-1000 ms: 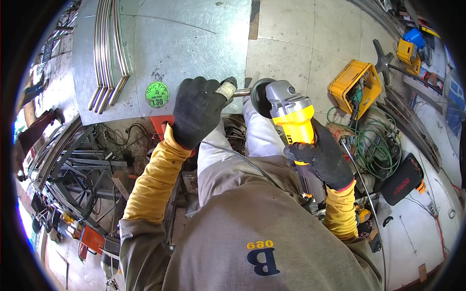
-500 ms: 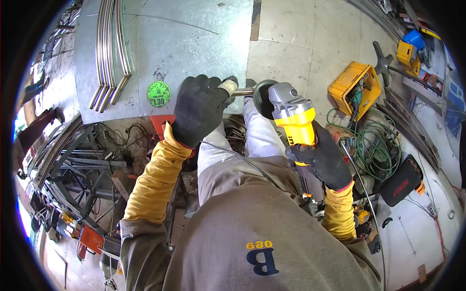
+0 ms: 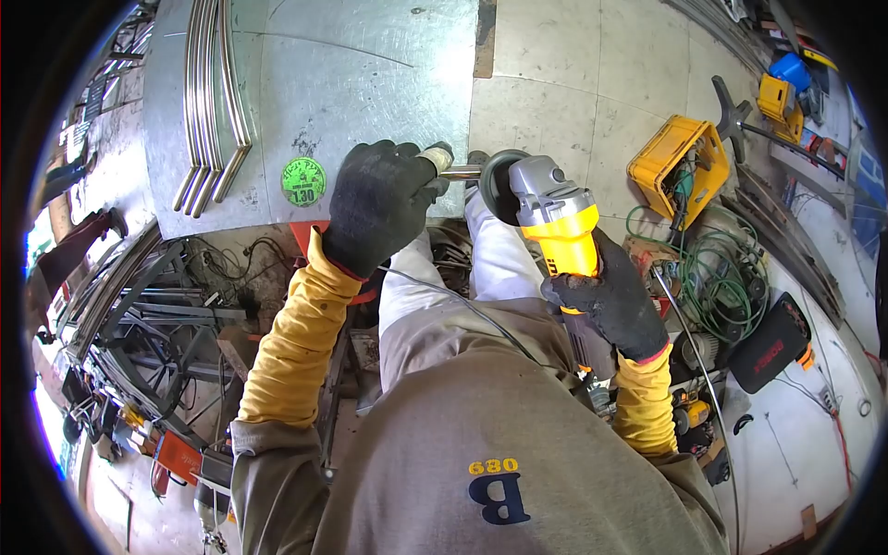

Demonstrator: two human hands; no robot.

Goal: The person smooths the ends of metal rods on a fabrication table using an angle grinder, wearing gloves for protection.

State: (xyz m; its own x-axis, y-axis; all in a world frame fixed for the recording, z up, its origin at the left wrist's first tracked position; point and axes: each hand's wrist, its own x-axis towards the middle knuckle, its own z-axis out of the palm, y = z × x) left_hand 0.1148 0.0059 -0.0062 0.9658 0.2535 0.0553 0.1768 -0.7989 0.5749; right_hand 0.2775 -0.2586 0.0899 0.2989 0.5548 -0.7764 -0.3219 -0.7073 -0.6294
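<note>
My left hand (image 3: 377, 199), in a black glove, is closed around a short metal rod (image 3: 460, 173) that points to the right. Pale material shows at the thumb and fingertip of that glove. My gloved right hand (image 3: 612, 296) wraps round the body of a yellow and grey angle grinder (image 3: 561, 227). Its dark disc (image 3: 502, 188) stands edge-on against the rod's right end and appears to touch it. Whether the disc spins cannot be made out. Both hands are just off the near edge of the metal-topped table (image 3: 370, 92).
Several bent metal tubes (image 3: 205, 111) lie at the table's left, near a round green sticker (image 3: 303, 181). A yellow crate (image 3: 680, 171) and coiled green cable (image 3: 717, 282) are on the floor to the right. Metal frames (image 3: 153, 324) crowd the left side, and a person's leg (image 3: 79, 245) shows there.
Both hands, the rod and the grinder keep nearly the same place. The view has shifted very slightly, and the left hand sits a touch further left.
</note>
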